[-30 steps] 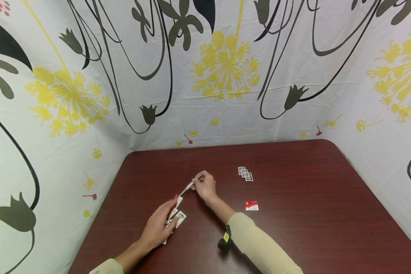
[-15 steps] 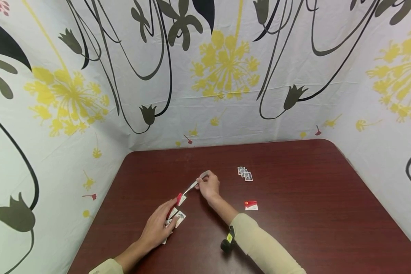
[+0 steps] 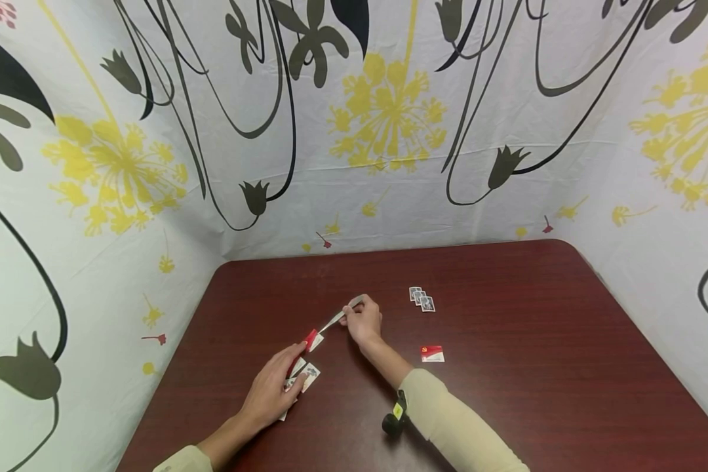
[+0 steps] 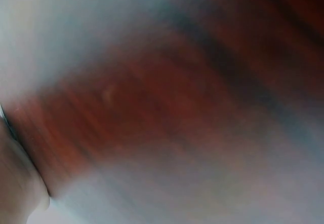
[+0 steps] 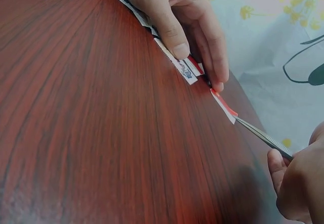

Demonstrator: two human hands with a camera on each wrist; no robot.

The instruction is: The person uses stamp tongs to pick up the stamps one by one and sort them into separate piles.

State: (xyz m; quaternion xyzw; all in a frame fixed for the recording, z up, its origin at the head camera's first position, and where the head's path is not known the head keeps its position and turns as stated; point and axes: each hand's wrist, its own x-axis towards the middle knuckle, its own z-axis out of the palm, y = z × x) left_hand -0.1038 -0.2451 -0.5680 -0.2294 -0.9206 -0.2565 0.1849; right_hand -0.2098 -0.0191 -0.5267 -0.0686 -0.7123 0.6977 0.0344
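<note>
My right hand (image 3: 364, 321) grips metal tweezers (image 5: 263, 136) slanting down to the left. Their tips meet the edge of a small red-and-white stamp (image 5: 223, 104), which lifts off the table at that end in the right wrist view. My left hand (image 3: 274, 383) lies across several stamps, fingers stretched out, fingertips right at the near end of that red-and-white one. From under its thumb sticks out a white stamp with a toothed edge and a small picture (image 3: 310, 377). The hand hides most of the others. The left wrist view is mostly blurred.
On the dark red wooden table (image 3: 507, 308) a red-and-white stamp (image 3: 432, 354) lies right of my right arm. Behind it, several small grey-pictured stamps (image 3: 421, 299) overlap in a slanting row. A flower-patterned cloth (image 3: 389, 216) hangs around the table's far side.
My right hand and the tweezers have moved slightly to the right. The red-and-white stamp at their tips shows more beyond my left fingertips. My left hand has stayed in place.
</note>
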